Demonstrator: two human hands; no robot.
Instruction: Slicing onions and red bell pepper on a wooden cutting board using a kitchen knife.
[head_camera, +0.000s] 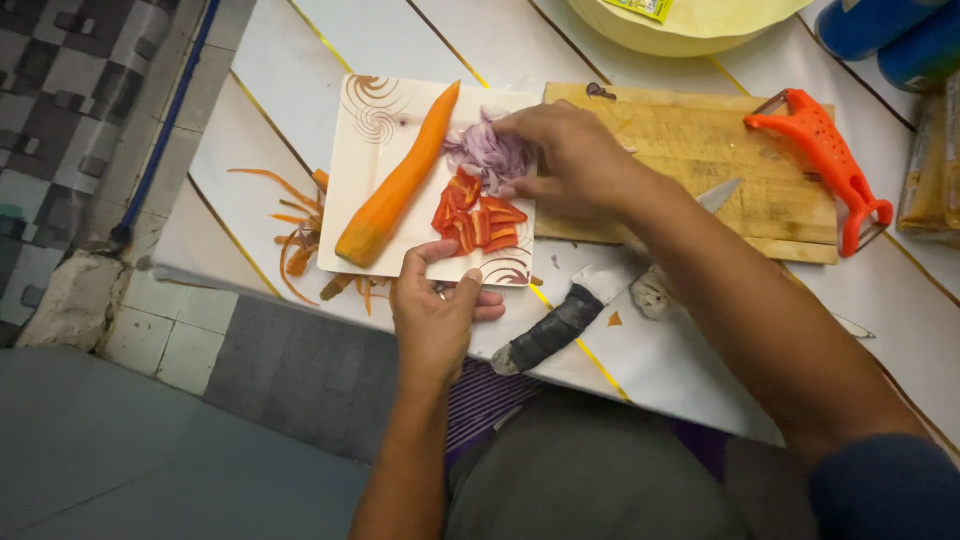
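Note:
A square white plate (370, 130) lies on the white counter, carrying a peeled whole carrot (395, 190), a pile of sliced purple onion (485, 155) and red pepper slices (478, 218). My left hand (435, 310) grips the plate's near edge, thumb on the rim. Fingers of my right hand (565, 155) rest on the onion pile, reaching over from the wooden cutting board (720, 150). A knife (560, 325) with a dark wrapped handle sits on the counter under my right forearm, its blade tip showing on the board.
An orange peeler (825, 155) lies at the board's right end. Carrot peelings (295, 235) are scattered left of the plate. A yellow bowl (690, 25) and blue containers (890, 30) stand at the back. The counter edge drops to a tiled floor at left.

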